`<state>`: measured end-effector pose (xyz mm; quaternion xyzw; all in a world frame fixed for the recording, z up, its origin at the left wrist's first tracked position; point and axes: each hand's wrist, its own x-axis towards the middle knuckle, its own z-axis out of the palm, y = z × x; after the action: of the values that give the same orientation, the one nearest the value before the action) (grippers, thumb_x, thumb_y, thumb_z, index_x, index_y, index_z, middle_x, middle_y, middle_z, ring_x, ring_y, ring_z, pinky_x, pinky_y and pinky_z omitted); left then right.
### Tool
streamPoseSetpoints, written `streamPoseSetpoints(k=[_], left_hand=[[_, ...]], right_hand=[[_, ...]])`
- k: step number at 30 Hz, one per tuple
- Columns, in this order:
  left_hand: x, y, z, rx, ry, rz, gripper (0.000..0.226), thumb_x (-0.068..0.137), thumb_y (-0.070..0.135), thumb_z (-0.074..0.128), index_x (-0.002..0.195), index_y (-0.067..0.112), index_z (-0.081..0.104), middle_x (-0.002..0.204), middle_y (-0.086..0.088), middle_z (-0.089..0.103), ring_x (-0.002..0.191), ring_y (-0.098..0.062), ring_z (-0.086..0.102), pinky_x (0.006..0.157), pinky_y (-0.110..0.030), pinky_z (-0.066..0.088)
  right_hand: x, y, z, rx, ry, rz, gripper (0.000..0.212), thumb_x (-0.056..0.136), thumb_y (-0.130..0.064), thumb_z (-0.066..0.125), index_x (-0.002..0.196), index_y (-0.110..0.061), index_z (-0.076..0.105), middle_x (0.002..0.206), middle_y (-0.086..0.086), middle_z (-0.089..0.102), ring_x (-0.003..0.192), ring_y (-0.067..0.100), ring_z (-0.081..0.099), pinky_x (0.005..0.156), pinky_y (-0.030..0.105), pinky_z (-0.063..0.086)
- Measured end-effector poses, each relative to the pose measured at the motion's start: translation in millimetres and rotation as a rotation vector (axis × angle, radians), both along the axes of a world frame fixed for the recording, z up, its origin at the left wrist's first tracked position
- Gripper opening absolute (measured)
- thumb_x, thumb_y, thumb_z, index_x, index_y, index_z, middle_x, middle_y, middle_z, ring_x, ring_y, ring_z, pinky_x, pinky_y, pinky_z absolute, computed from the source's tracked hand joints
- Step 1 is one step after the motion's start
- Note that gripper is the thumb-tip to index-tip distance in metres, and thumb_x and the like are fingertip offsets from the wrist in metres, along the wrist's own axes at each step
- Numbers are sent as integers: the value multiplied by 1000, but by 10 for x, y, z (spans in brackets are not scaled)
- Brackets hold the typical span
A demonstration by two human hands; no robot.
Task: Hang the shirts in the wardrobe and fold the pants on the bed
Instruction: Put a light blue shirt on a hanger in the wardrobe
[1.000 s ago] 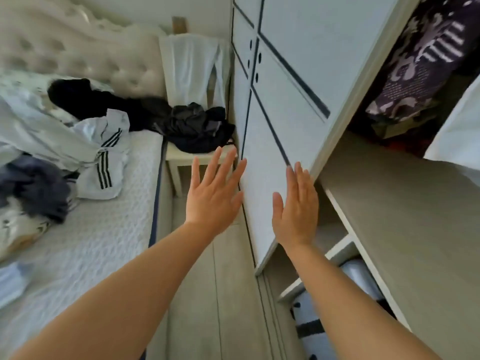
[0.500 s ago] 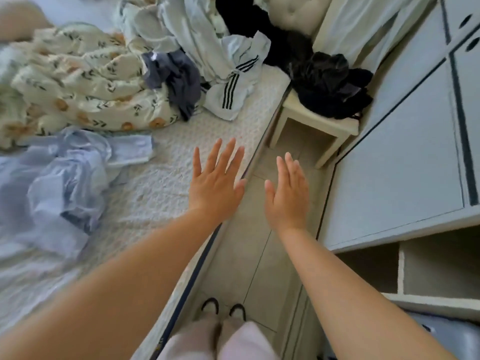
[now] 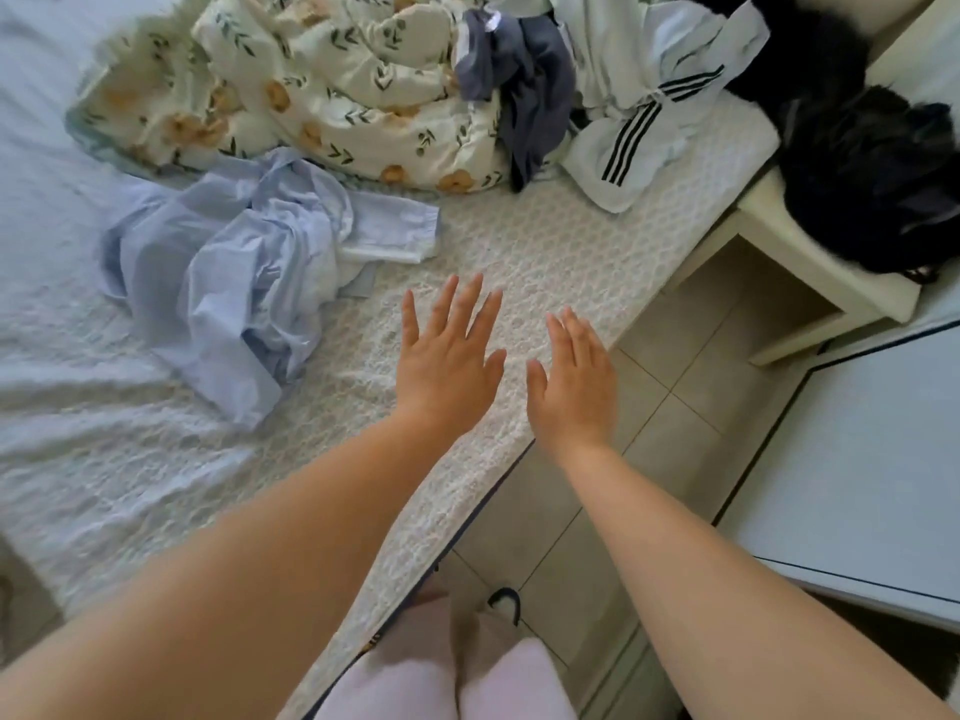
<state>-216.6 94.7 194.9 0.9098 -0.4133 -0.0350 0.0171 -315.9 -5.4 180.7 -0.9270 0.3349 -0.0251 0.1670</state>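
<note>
A crumpled light blue shirt [image 3: 228, 272] lies on the white bed [image 3: 545, 241], left of my hands. Behind it sit a floral cream garment [image 3: 337, 80], a dark grey garment [image 3: 524, 90] and a white garment with black stripes [image 3: 639, 132]. My left hand [image 3: 449, 361] hovers flat over the bed with fingers spread and holds nothing. Beside it, my right hand [image 3: 574, 381] is stretched out over the bed's edge, fingers straight and empty. The wardrobe door [image 3: 872, 470] is at the right.
A pale stool [image 3: 810, 262] stands right of the bed with a heap of black clothes [image 3: 872, 184] on it. Tiled floor [image 3: 675, 407] runs between the bed and the wardrobe. My legs in light pink trousers [image 3: 441, 678] stand at the bottom.
The view has swung from the open wardrobe to the left and down onto the bed. Both hands stayed outstretched and empty and now hang over the bed's edge.
</note>
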Motion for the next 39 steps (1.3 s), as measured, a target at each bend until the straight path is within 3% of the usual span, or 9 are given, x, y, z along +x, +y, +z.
streamPoseSetpoints(k=[8,15,22,28,32,34,36,38,39], left_hand=[[878,302,-509,68,69,109,60,98,48,17,152,25,2,160,1,-7,146,-16,-12,111,-50,-20],[1340,645,-1160,178,225,262,59,99,42,31,151,23,11,160,-2,-6,146,-18,-9,113,-48,-16],[1612,859,-1644,60,569,750,47,96,36,46,142,26,42,158,-15,-9,146,-28,-9,118,-43,-2],[1782,891,-1874,37,833,978,51,97,44,42,146,35,31,159,-14,-1,146,-29,-3,117,-48,9],[1853,943,-2023,-52,767,966,59,96,42,44,148,18,29,157,-8,20,144,-27,16,116,-48,18],[1778,941,-2041,-51,663,836,60,97,39,44,149,15,28,155,-6,24,142,-25,21,116,-49,18],[1631,918,-2030,-36,578,638,60,96,40,45,149,18,27,154,-2,27,142,-21,23,118,-49,11],[1477,876,-1997,-11,537,429,59,95,43,45,148,23,28,153,3,29,142,-15,23,118,-48,6],[1406,852,-1971,-3,525,324,59,94,43,45,147,24,29,152,5,30,141,-13,24,119,-49,6]], right_hand=[[1021,226,-436,80,33,86,51,99,-32,35,147,-16,26,157,-1,16,145,19,11,117,35,10],[1512,329,-1019,160,142,167,50,99,-32,36,146,-17,29,156,0,20,144,19,13,116,35,10],[1694,427,-1479,215,192,194,48,99,-33,36,144,-16,33,154,0,25,142,19,18,115,36,14],[1716,488,-1670,237,255,207,47,99,-34,35,142,-17,34,152,-1,28,141,17,20,115,37,18],[1757,498,-1730,267,252,200,45,99,-34,35,140,-16,37,147,-1,37,137,17,27,113,37,22],[1818,499,-1721,330,234,156,42,99,-34,36,137,-17,41,140,-2,45,131,17,35,106,36,30],[1930,498,-1676,491,193,40,38,98,-35,40,132,-20,47,128,-3,53,117,16,47,90,31,42],[2070,507,-1629,713,132,-81,35,96,-38,44,127,-23,51,118,-4,57,97,11,53,68,20,40],[2143,516,-1590,791,108,-101,37,94,-40,48,127,-24,52,115,-4,58,93,10,53,65,19,38]])
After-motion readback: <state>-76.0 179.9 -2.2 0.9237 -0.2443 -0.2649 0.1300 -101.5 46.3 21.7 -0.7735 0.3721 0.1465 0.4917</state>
